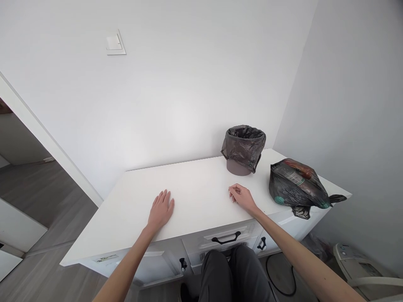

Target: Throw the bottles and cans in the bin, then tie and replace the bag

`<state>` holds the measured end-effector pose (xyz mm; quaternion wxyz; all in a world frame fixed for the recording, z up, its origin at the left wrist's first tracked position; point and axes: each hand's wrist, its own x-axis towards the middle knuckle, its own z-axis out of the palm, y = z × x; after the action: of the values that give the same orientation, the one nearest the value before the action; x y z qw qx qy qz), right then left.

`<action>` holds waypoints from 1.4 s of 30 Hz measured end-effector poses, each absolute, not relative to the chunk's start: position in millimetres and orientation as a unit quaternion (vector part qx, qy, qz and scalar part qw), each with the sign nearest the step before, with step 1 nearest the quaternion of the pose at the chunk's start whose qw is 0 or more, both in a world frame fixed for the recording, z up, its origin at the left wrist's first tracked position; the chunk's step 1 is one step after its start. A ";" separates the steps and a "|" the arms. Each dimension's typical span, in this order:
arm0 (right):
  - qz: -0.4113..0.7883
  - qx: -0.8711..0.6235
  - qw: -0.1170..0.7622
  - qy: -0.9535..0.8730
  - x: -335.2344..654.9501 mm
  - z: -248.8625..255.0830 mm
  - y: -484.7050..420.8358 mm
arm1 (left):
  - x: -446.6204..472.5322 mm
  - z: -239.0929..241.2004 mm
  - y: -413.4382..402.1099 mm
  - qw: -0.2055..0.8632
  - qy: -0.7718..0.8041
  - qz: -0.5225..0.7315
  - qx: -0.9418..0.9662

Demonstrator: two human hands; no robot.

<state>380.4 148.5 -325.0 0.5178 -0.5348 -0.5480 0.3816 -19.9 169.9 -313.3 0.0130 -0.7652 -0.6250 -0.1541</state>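
My left hand [161, 209] lies palm down on the white cabinet top [195, 197], fingers stretched out and holding nothing. Farther right, my right hand [242, 196] rests on the same surface with its fingers curled in, and nothing shows between them. Just behind it stands a small brown trash bin [238, 167], lined with a black plastic bag [244, 147] folded over its rim. To the right of that hand is a filled, tied black garbage bag [296, 184]; colored packaging shows through the thin plastic. Neither hand touches the bin or the bags.
Below the top, the cabinet front has a drawer with a black handle [226, 239] close to my knees. Walls stand behind and to the right, with a light switch [115, 44] up left. A pale appliance [362, 264] sits on the floor at lower right, near a black cable [283, 289].
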 end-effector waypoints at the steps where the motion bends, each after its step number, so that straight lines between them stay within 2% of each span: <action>1: 0.381 -0.535 0.517 -0.548 380.2 -324.9 148.2 | -20.0 -313.2 169.6 0.015 -0.625 -0.151 -0.766; 12: 0.367 -0.546 0.512 -0.552 380.8 -329.0 149.4 | -15.1 -307.8 166.4 0.014 -0.640 -0.114 -0.760; 42: 0.354 -0.547 0.516 -0.556 382.9 -331.0 151.7 | -17.2 -313.2 170.9 0.032 -0.631 -0.136 -0.764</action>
<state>382.9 151.7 -331.0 0.5157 -0.5471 -0.5565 0.3537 -17.2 170.9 -313.2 0.0319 -0.7635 -0.6305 -0.1358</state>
